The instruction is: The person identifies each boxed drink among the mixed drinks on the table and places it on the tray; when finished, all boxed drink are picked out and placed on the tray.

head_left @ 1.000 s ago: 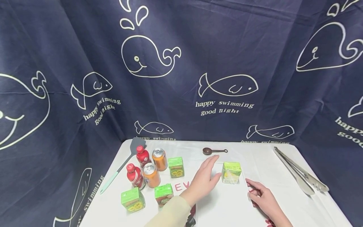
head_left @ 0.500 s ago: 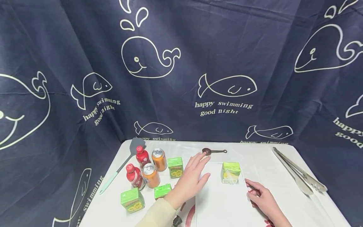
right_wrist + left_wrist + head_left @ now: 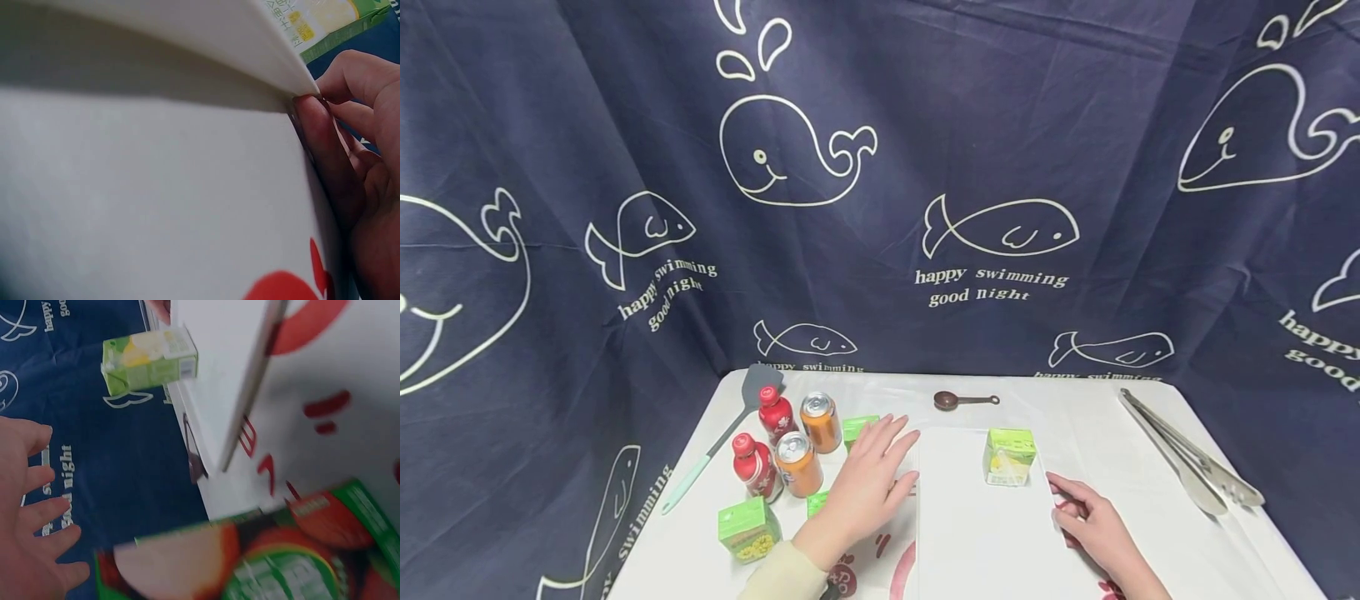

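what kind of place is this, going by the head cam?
Likely a staged tabletop recording setup, not a working kitchen: navy whale-print fabric hangs behind and beside a white-covered table, where a spatula and orange cans are set out.

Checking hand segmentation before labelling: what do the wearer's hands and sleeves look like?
Both the left hand and right hand are bare, five-fingered human hands; no gloves, rings, cables or markings visible. The left arm wears a plain pale-yellow sleeve. The right forearm is bare as far as the head view shows; no sleeve visible there.
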The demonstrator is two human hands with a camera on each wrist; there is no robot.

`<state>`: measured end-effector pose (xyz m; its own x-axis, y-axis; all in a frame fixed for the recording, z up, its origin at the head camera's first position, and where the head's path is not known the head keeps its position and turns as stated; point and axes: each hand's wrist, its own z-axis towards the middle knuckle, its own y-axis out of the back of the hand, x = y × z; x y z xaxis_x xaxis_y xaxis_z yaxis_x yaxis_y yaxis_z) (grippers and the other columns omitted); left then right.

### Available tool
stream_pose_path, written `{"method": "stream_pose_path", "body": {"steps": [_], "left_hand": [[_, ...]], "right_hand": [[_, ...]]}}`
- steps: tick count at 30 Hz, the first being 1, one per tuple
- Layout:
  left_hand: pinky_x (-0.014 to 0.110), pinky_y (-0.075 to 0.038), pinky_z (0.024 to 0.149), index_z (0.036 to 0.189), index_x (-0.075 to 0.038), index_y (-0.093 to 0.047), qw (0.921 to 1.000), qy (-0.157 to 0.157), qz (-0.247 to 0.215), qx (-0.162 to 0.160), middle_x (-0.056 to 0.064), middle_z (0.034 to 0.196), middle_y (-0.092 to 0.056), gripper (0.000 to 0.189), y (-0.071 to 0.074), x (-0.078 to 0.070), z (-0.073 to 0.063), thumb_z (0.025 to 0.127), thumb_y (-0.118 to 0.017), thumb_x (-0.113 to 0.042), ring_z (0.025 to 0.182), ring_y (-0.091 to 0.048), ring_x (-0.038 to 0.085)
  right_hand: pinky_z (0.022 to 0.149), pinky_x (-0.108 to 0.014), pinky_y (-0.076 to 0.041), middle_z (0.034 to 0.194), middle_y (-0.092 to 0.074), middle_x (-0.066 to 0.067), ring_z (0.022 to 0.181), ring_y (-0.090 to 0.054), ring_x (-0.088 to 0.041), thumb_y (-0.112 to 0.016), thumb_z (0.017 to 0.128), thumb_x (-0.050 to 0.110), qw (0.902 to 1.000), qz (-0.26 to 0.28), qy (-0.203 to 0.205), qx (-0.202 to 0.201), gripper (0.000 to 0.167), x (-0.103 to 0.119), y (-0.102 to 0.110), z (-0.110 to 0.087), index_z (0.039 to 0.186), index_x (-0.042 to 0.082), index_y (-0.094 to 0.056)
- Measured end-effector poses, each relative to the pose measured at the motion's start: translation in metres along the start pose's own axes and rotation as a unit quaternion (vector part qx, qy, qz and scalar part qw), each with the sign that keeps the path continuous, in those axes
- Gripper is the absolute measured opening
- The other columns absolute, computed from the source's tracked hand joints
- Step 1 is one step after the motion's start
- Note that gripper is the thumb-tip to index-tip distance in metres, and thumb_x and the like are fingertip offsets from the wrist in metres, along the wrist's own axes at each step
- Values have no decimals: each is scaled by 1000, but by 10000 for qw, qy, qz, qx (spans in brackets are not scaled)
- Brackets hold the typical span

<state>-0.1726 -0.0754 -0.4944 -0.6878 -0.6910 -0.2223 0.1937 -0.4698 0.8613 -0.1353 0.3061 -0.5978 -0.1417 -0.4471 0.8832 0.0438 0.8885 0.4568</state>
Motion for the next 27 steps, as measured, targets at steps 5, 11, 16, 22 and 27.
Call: {"method": "stream_pose_path", "body": {"steps": [5, 11, 16, 22, 27], "left_hand": [[58, -28, 123, 145, -14, -60, 9998, 148, 125, 32, 10, 158, -48, 50, 5, 12, -15, 102, -64, -38, 149, -38, 34], [61, -28, 122, 139, -13, -65, 9997, 196, 117, 7, 10, 152, -54, 47, 14, 24, -30, 100, -68, -39, 146, -42, 37], [64, -32, 119, 136, -13, -67, 9996, 237, 118, -98, 10, 147, -58, 45, 22, 31, -41, 99, -69, -40, 143, -46, 36], [62, -32, 120, 137, -16, -66, 9990, 289, 296, -144, 9, 146, -59, 45, 27, 40, -56, 100, -69, -41, 141, -48, 35], [57, -35, 120, 137, -16, -66, 9982, 444, 344, -215, 7, 149, -57, 45, 34, 47, -69, 100, -69, -40, 143, -46, 33]], "right_hand": [[50, -28, -56, 132, -58, -20, 63, -61, -17, -71, 88, -3, 10000, -3, -36, -24, 63, 1, 0, 0, 148, -3, -53], [51, -28, -57, 132, -58, -20, 64, -61, -16, -71, 88, -2, 10000, -32, -66, -6, 63, 1, 0, -1, 148, -3, -53], [50, -28, -57, 131, -59, -20, 63, -61, -16, -70, 88, -2, 10000, -48, -32, -42, 62, 1, 0, 0, 148, -3, -54], [51, -28, -57, 132, -58, -20, 64, -61, -17, -69, 88, -2, 9999, -30, -103, -32, 63, 0, -1, 2, 149, -1, -54], [51, -28, -57, 133, -58, -20, 65, -61, -17, -70, 88, -1, 9999, -85, -132, -23, 64, 0, 0, 1, 149, -2, -53]]}}
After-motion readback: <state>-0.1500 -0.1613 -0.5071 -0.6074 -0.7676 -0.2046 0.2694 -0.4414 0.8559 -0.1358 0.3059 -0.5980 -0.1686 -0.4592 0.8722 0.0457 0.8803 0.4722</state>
